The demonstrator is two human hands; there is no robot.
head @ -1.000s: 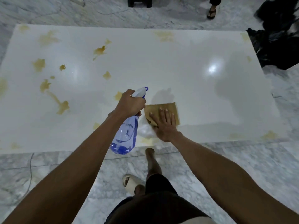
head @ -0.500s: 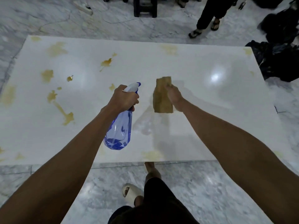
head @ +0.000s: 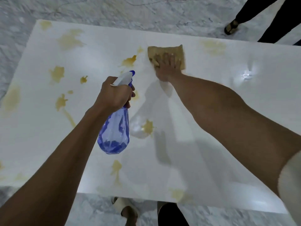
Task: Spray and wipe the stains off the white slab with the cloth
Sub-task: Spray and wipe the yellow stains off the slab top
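Note:
The white slab (head: 228,98) lies flat on the floor, marked by several yellow-brown stains (head: 129,61), mostly on its left half. My left hand (head: 114,93) grips the neck of a clear blue spray bottle (head: 114,132), held above the slab's middle with its white nozzle pointing away from me. My right hand (head: 167,67) presses flat on a tan cloth (head: 167,51) at the slab's far middle, just right of an orange stain. The slab looks wet and streaked between the cloth and the bottle.
Grey marble floor (head: 114,8) surrounds the slab. Another person's leg and sandalled foot (head: 231,26) stand beyond the far right corner. My own feet, one in a pale slipper (head: 123,207), are at the slab's near edge.
My right hand lifted the cloth off the near part of the slab, carried it farther away and now presses it flat on the far middle. The spray bottle stayed in my left hand.

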